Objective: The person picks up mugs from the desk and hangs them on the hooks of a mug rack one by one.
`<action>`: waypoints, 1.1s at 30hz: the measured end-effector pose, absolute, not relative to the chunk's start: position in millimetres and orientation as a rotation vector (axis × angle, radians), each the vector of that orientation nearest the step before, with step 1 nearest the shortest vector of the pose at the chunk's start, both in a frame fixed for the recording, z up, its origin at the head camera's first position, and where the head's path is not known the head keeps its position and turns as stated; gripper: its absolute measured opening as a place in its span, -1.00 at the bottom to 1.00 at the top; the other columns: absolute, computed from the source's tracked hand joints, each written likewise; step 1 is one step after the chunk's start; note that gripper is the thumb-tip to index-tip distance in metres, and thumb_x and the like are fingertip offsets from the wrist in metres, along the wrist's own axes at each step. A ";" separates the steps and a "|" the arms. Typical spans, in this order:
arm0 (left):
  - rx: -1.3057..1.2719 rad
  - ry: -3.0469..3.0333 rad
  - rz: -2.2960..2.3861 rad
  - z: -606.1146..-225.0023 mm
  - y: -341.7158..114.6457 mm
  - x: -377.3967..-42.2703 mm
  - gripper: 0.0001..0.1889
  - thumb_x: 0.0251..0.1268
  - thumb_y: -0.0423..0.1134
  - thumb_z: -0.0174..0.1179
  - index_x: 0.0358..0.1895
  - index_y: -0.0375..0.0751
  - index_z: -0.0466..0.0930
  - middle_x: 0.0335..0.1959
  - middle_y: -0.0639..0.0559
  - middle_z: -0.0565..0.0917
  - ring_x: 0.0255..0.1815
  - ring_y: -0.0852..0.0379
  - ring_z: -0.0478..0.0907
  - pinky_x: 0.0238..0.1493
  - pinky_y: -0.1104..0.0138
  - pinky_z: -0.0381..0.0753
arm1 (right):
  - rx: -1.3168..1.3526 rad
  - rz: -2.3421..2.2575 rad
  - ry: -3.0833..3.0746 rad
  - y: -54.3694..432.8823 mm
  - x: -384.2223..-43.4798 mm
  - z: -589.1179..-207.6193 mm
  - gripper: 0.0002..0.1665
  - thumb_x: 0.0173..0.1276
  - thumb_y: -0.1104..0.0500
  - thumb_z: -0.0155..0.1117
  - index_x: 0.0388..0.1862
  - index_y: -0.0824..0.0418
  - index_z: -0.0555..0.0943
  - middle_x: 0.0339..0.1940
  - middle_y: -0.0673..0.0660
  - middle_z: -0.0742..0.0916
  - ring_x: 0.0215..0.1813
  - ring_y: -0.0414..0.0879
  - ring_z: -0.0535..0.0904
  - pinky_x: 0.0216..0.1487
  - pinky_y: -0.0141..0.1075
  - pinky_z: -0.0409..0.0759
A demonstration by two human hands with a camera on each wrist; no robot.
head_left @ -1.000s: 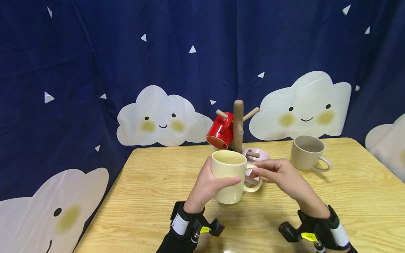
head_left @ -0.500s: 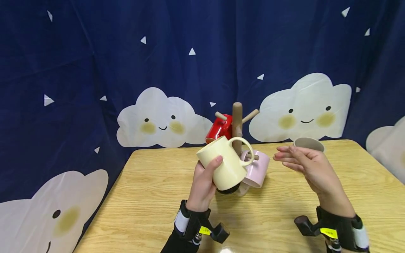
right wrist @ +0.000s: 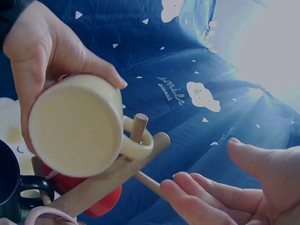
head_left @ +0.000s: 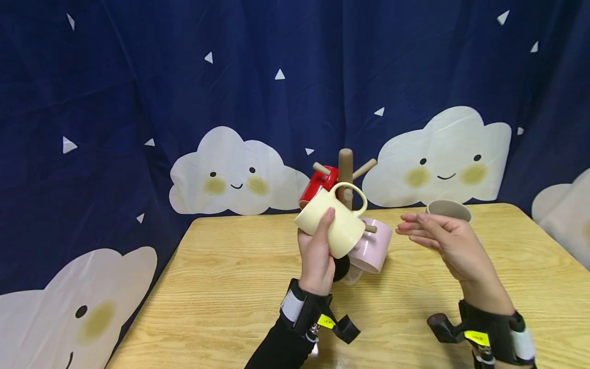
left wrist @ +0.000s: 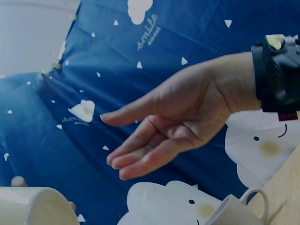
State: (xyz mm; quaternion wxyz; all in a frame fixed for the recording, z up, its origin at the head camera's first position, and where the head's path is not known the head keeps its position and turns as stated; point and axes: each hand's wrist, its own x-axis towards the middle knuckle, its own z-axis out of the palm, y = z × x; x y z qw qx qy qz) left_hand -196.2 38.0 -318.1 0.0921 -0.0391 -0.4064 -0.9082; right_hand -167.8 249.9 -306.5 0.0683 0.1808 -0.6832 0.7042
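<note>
My left hand (head_left: 317,256) grips the body of a pale yellow mug (head_left: 333,223), its thumb along the side. The mug is tilted, base down to the right, handle upward. It is in front of the wooden mug tree (head_left: 345,163). In the right wrist view, the mug's handle (right wrist: 140,149) loops around a peg (right wrist: 139,125). My right hand (head_left: 449,248) hovers to the right of the tree with fingers extended, holding nothing. The left wrist view also shows that right hand (left wrist: 183,103) with thumb and fingers apart.
A red mug (head_left: 318,185) hangs on the tree's upper left, a pink mug (head_left: 374,251) on its lower right. A black mug (right wrist: 9,183) hangs low on the tree. Behind my right hand stands a grey-beige mug (head_left: 449,209) on the wooden table (head_left: 221,287). A blue cloud-print curtain (head_left: 258,92) hangs behind.
My right hand has let go of the yellow mug's handle and drawn back to the right. My left hand has tilted the mug and moved it to the tree's upper front peg.
</note>
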 end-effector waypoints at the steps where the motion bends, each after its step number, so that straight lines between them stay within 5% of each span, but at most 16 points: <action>1: -0.107 -1.203 -2.693 -319.1 39.6 -197.2 -0.44 0.10 -0.28 0.24 0.17 -0.21 0.23 0.03 -0.05 0.50 0.00 0.08 0.52 0.08 0.25 0.50 | 0.549 2.122 -2.056 249.9 -167.9 -306.6 -0.69 0.46 0.19 -0.08 -0.16 0.09 0.66 -0.23 -0.06 0.75 -0.16 -0.26 0.68 -0.16 -0.48 0.59; 33: 0.009 -1.176 -2.583 -337.0 61.1 -209.0 -0.28 -0.05 -0.32 0.37 0.22 -0.13 0.20 0.07 -0.07 0.46 0.07 0.08 0.47 0.13 0.20 0.46 | 0.557 2.034 -2.161 242.6 -172.8 -311.2 -0.72 0.45 0.17 -0.05 -0.18 0.05 0.65 -0.28 -0.08 0.76 -0.18 -0.25 0.69 -0.16 -0.47 0.59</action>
